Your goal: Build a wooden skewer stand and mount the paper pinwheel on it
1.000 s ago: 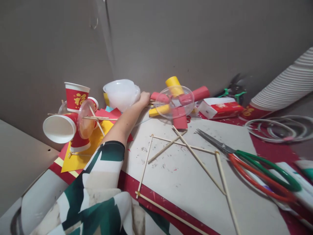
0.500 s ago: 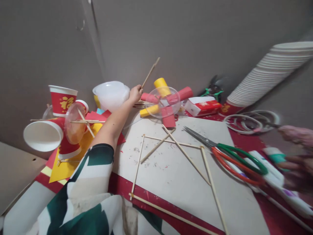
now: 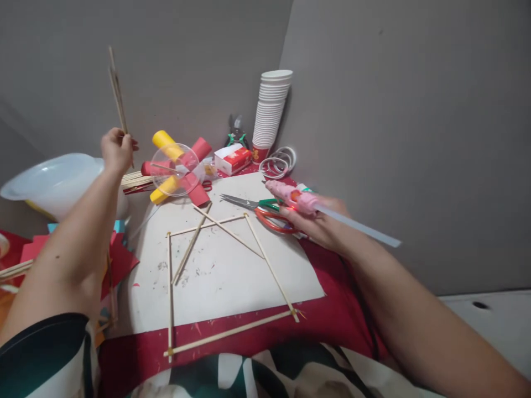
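My left hand [image 3: 118,150] is closed around a few thin wooden sticks [image 3: 117,99] and holds them nearly upright, beside a pile of similar sticks [image 3: 136,181]. In my right hand [image 3: 327,228] is a pink-wrapped glue gun [image 3: 296,197], with a long translucent glue stick [image 3: 360,225] poking out of its back. Just under its tip lie scissors [image 3: 271,223] with red and green handles. A four-sided stick frame [image 3: 232,333], joined at its corners, rests partly on a white board [image 3: 257,287]. Two loose sticks [image 3: 192,243] cross over its far side.
Behind the board stand a pinwheel-like piece of red and yellow paper tubes [image 3: 166,142], a small red box [image 3: 234,160], a tall paper cup stack [image 3: 271,110], a coiled cord [image 3: 279,161] and pliers [image 3: 236,132]. A translucent bowl [image 3: 62,177] and red paper [image 3: 124,260] are at left.
My view has turned to the right. My left hand has lifted sticks above the pile. My right hand has come in from the right edge and now holds the glue gun over the scissors.
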Demonstrator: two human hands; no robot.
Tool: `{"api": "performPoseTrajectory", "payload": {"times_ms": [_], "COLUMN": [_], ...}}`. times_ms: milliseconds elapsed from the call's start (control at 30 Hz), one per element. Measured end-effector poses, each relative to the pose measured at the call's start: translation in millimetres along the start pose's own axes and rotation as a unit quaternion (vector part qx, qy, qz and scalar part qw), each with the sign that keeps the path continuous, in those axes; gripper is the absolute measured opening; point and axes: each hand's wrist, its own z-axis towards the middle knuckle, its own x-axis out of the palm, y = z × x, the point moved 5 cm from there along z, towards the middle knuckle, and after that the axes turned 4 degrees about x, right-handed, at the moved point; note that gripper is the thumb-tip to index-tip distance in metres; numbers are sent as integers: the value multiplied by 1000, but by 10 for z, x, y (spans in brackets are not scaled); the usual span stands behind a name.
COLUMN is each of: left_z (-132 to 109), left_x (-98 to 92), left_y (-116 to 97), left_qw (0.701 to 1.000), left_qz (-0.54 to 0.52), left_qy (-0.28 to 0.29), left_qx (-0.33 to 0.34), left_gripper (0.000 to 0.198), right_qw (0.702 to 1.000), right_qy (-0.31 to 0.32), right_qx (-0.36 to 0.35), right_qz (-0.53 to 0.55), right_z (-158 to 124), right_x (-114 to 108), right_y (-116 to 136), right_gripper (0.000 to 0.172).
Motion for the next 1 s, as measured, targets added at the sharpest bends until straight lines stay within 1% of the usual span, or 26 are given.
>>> {"api": "performPoseTrajectory", "payload": {"times_ms": [67,167,233,333,367,433,533,600,667,733,767,800,833,867,933,967,1000], "left_z": [28,39,16,-73,-112,-183,-292,-381,-512,-739,-889,-1057,-1238,-1430,-1838,-2051,-2266], "left_x": [-13,-45,-56,-44,-38,-17,80,154,243,314,348,389,432,484,558,582,609], "left_y": [-111,-315,-472,-738,-824,-966,-1183,-1335,-1497,-1693,-1794,-1886,-1961,-2016,-2069,-2086,-2097], "left_qw": [999,992,984,972,969,970,964,956,952,941,936,934,936,942,949,943,929], "left_qz": [-2,4,16,33,30,8,-55,-82,-100,-142,-165,-187,-203,-212,-235,-259,-285], "left_qy": [-16,-40,-47,-48,-52,-58,-34,-35,-33,-32,-22,0,29,69,140,177,229], "left_qx": [42,122,169,228,239,234,257,280,287,304,310,305,285,250,154,110,63], "left_gripper": [23,18,14,15,14,13,10,12,12,10,11,11,11,11,11,15,18], "right_qw": [1000,1000,1000,999,999,999,999,998,997,995,994,992,990,988,985,984,983], "right_qy": [7,4,0,11,17,31,48,52,55,68,80,93,104,113,115,111,106], "right_qx": [-7,7,9,9,10,10,-1,-6,-13,-18,-16,-11,-6,-1,10,17,25], "right_qz": [0,1,14,41,43,28,-7,-29,-49,-68,-77,-86,-96,-106,-127,-138,-148], "right_z": [-16,-23,-21,-19,-19,-16,-6,0,1,-2,-4,-6,-7,-7,-2,3,9], "right_x": [11,5,5,23,27,33,41,51,66,87,101,111,117,117,99,85,71], "right_y": [-10,-34,-42,-49,-49,-41,-19,-21,-33,-49,-59,-69,-77,-84,-96,-105,-118], "right_gripper": [32,29,30,29,28,28,30,27,21,19,20,21,22,23,25,26,28]}}
